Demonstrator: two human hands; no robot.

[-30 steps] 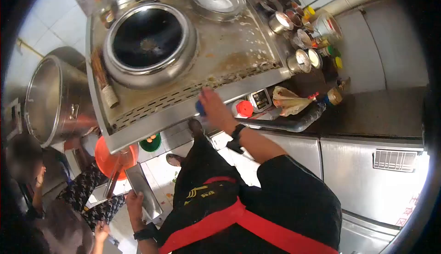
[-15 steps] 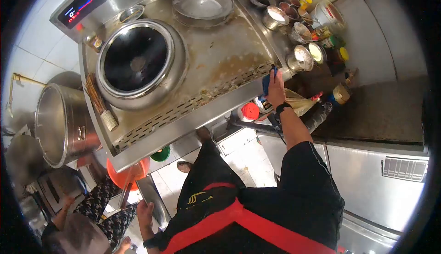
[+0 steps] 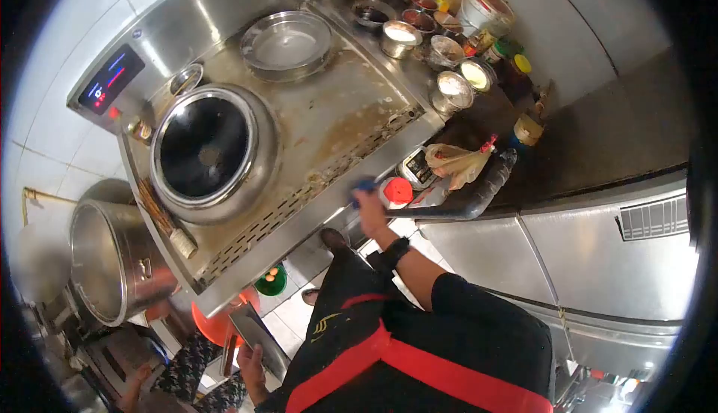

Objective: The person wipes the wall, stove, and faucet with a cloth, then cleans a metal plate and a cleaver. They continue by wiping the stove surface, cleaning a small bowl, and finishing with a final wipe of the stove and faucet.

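My right hand (image 3: 372,215) is closed around a blue cloth (image 3: 364,187) and presses it to the front edge of the steel stove (image 3: 345,195). A red-lidded container (image 3: 397,191) is just right of that hand. At the lower left, my left hand (image 3: 253,364) hangs with curled fingers beside an upright metal panel (image 3: 263,336); whether anything is in it is hidden. On the stovetop sits a wok burner with a dark round bowl (image 3: 206,151). A bamboo brush (image 3: 166,222) lies left of it, and a steel basin (image 3: 286,43) stands behind.
Seasoning bowls (image 3: 452,91) and jars crowd the right of the stove. A tied plastic bag (image 3: 460,162) and a wrapped pipe (image 3: 490,189) are below them. A tall steel pot (image 3: 112,263), an orange bucket (image 3: 213,319), a green bowl with eggs (image 3: 271,282) and another person's arm (image 3: 134,387) are at left.
My right hand has slid the blue cloth leftward along the stove's front edge, away from the right corner. The view has shifted, and my left hand still hangs by the metal panel.
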